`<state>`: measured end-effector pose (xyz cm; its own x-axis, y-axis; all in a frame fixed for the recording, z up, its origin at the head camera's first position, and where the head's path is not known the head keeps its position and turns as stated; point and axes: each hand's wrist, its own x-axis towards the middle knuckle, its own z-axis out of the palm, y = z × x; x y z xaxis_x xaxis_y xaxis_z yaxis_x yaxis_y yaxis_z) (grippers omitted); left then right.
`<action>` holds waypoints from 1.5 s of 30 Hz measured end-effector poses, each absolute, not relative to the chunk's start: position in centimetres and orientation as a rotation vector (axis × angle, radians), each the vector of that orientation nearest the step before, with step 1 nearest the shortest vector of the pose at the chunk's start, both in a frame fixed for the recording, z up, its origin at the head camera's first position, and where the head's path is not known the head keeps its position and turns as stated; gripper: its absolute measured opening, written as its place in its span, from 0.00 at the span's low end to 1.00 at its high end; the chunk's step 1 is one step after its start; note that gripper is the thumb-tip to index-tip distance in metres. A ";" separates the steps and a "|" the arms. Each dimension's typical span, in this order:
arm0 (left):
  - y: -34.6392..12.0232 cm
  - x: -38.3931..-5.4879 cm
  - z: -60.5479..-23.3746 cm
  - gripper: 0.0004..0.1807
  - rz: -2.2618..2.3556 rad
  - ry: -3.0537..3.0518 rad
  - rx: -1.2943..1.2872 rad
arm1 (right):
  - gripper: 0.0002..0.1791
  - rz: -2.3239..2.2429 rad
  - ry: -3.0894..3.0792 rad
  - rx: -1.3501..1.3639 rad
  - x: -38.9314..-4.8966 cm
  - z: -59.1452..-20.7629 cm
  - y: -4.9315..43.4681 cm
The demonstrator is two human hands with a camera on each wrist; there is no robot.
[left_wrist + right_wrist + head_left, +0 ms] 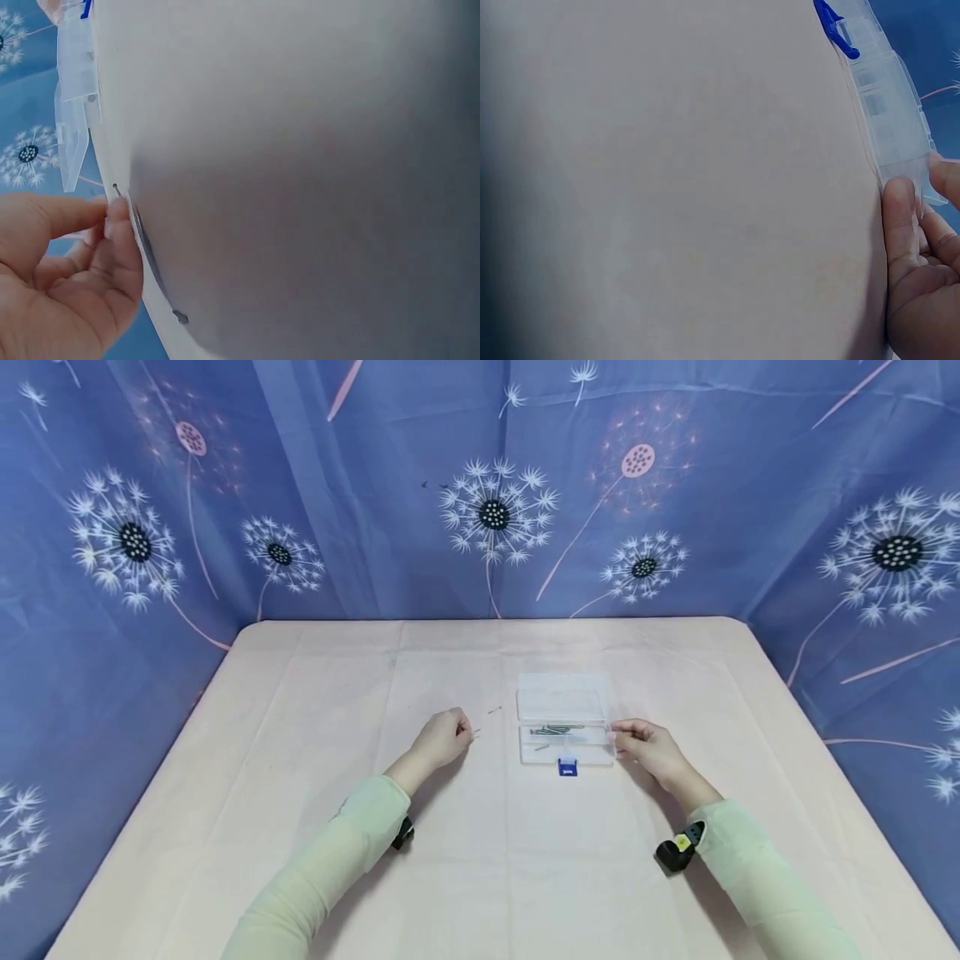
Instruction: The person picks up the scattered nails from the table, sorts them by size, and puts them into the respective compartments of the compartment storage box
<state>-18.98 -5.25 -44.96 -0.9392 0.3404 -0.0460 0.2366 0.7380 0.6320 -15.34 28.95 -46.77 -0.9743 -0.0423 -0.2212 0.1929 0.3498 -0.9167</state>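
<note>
My left hand [444, 737] has thumb and fingertips pinched together around a small thin nail [476, 731], just left of the box. Another small nail [495, 710] lies on the tabletop beyond those fingertips. With thumb and fingers, my right hand [654, 750] grips the right end of a clear plastic box [588, 753]. The box stands with its lid [562, 696] folded back and its blue latch [567, 767] toward me. Several longer nails [553, 730] lie in its rear compartment, and a short nail [542, 747] rests in the front part.
A pale pink cloth covers the table [465, 893]. Blue curtains [405, 527] with a dandelion print stand along its back and sides. A dark wrist camera [678, 856] sits under the right sleeve, and another [403, 833] under the left.
</note>
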 end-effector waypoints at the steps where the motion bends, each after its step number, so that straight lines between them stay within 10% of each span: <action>1: -5.2 -19.0 -45.0 0.03 1.014 2.785 0.466 | 0.25 -1.675 2.404 0.137 -15.3 -46.8 28.9; 45: 1.5 -18.8 -43.9 0.08 1.542 2.407 0.341 | 0.25 -1.693 2.399 0.140 -15.4 -46.9 29.1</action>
